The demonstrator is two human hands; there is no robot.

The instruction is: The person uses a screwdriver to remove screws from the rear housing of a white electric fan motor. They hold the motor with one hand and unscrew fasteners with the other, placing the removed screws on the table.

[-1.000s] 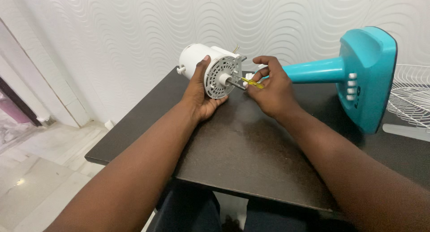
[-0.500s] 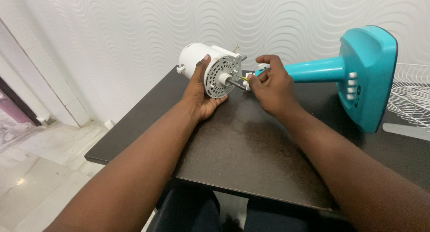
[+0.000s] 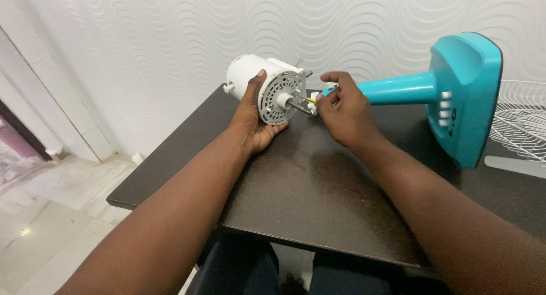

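A white fan motor housing (image 3: 250, 79) lies on its side on the dark table (image 3: 318, 198), its slotted face plate and metal shaft (image 3: 300, 107) pointing right. My left hand (image 3: 253, 116) grips the housing around the face plate, thumb up on its rim. My right hand (image 3: 344, 110) is closed on a small yellow-handled tool (image 3: 311, 100) whose tip sits by the shaft, next to a small white part. The teal fan stand (image 3: 449, 96) lies on its side just behind my right hand.
A white wire fan grille (image 3: 520, 121) rests at the table's right edge, with a pale blade part in front of it. A textured white wall runs behind the table. The table's left edge drops to a tiled floor.
My right hand has drawn the yellow tool in closer to the shaft and closed more tightly around it. The left hand and housing stay put.
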